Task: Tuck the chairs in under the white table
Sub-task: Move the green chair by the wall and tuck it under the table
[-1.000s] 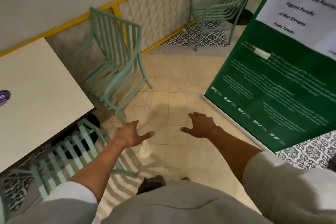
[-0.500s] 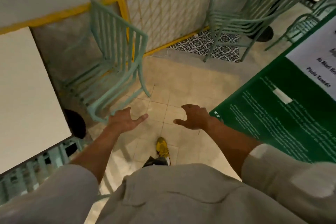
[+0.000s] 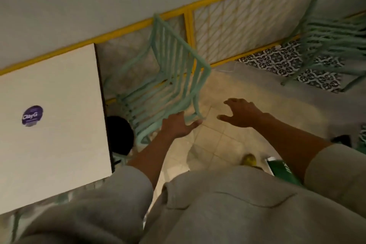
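Head view looked down at the white desk [image 3: 51, 125], which filled the left of the frame, with a round purple sticker [image 3: 32, 115] on its top. Just right of the desk's edge, a dark round base [image 3: 119, 136] sat on the floor below it. Right of the desk stood the mint-green slatted chair [image 3: 168, 77], its seat toward the desk and its backrest on the far side from the desk, not yet tucked under. Behind the desk and chair ran a yellow mesh railing [image 3: 227, 20].

Your left hand [image 3: 177, 127] reached out to the chair's near armrest, right of the desk; its fingers [image 3: 195, 124] were spread open and lay against the rail, though you could not tell from the blur whether they had closed on it. Further right of the desk, your right hand [image 3: 240, 114] hung over the tiled floor [image 3: 217, 144], fingers [image 3: 230, 102] splayed and curled, holding nothing and apart from the chair.

Far right of the desk, a second mint chair [image 3: 328, 31] stood on patterned tiles [image 3: 277, 59] by the railing. A yellow shoe tip [image 3: 249, 159] showed below your right arm.
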`<state>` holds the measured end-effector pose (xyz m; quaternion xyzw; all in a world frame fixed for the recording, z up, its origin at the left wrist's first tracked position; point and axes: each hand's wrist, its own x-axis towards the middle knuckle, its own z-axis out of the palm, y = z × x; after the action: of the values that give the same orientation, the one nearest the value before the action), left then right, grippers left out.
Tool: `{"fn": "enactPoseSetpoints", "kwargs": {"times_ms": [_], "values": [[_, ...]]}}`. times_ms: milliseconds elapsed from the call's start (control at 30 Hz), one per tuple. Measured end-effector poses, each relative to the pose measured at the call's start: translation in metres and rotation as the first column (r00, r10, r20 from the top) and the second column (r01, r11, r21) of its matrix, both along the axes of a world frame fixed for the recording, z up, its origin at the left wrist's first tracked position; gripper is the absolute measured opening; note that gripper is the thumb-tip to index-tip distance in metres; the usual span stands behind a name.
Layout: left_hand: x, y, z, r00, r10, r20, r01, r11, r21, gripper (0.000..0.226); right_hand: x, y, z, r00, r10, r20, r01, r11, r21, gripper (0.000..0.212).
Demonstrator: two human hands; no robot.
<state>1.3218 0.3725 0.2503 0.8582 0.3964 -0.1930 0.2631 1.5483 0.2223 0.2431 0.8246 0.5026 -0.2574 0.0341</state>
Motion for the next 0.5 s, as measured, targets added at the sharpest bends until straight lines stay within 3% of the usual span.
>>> {"fn": "enactPoseSetpoints", "kwargs": {"times_ms": [133,233,300,367,500], "values": [[0.02,0.025,-0.002,0.979,0.199,0.028,-0.199,0.98,-0.023,0.112,0.057,0.085,-0.001,0.986,0.155,0.063,-0.162,0.979,0.125,0.083],[0.033,0.035,-0.012,0.944,0.331,-0.011,-0.33,0.943,0.045,0.101,0.095,0.134,-0.003,0.962,0.262,0.071,-0.271,0.94,0.207,0.08],[0.057,0.044,-0.012,0.902,0.429,-0.049,-0.424,0.902,0.085,0.1,0.127,0.17,0.0,0.93,0.361,0.067,-0.368,0.911,0.185,0.08],[0.085,0.051,-0.007,0.829,0.546,-0.126,-0.547,0.837,0.027,0.108,0.158,0.206,0.012,0.87,0.487,0.076,-0.493,0.861,0.125,0.082],[0.145,0.063,-0.005,0.689,0.718,-0.097,-0.724,0.688,-0.042,0.119,0.212,0.27,0.024,0.731,0.676,0.091,-0.682,0.728,0.063,0.085]]}}
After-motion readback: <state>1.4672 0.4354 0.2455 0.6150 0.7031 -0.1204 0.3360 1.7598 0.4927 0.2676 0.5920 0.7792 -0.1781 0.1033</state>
